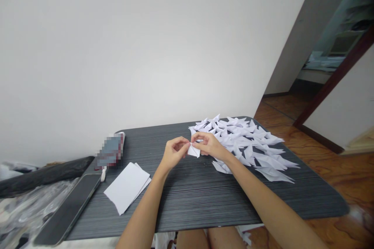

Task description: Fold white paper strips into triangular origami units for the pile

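One dark table carries everything in sight. Across its far right part spreads a wide pile of folded white paper pieces, overlapping one another. On the near left lie flat sheets, stacked loosely, and beside them at the table's left edge a dark phone. Above the middle of the table the left hand and the right hand meet, fingertips pinched closed on a small white fold. That fold sits between the two hands, held clear of the tabletop, with the pile just behind and right of the right hand.
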The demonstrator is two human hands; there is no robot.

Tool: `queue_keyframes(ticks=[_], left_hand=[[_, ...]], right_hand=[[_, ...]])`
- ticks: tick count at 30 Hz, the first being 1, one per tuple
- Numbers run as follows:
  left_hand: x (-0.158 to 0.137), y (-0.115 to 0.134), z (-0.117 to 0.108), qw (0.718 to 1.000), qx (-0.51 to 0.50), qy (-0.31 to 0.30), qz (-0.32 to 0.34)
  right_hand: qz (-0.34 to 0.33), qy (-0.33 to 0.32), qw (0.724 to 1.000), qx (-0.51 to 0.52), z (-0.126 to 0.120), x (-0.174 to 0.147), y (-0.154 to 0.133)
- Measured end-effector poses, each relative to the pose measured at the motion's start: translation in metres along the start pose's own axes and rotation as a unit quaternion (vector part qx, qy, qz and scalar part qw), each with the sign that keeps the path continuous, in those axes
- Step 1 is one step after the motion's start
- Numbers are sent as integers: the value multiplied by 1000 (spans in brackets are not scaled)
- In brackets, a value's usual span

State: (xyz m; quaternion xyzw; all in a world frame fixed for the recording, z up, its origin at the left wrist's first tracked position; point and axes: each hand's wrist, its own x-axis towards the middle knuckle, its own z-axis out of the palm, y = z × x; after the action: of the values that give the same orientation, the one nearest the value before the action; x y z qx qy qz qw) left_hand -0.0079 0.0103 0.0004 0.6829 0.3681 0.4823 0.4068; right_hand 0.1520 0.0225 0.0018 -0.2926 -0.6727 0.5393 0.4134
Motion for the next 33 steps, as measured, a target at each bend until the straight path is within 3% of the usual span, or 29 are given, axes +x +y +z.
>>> queue_keyframes(ticks=[11, 23, 33], left_hand=[[0, -2, 0, 999, 4, -3, 35], [-1, -4, -3, 994, 84, -21, 65], [-2, -3, -3, 981, 157, 16, 110]], right_hand=[[0, -21, 999, 34, -2, 1, 4], [8, -27, 1000, -11, -6, 2, 8], [3, -46, 999, -21, -6, 0, 3]])
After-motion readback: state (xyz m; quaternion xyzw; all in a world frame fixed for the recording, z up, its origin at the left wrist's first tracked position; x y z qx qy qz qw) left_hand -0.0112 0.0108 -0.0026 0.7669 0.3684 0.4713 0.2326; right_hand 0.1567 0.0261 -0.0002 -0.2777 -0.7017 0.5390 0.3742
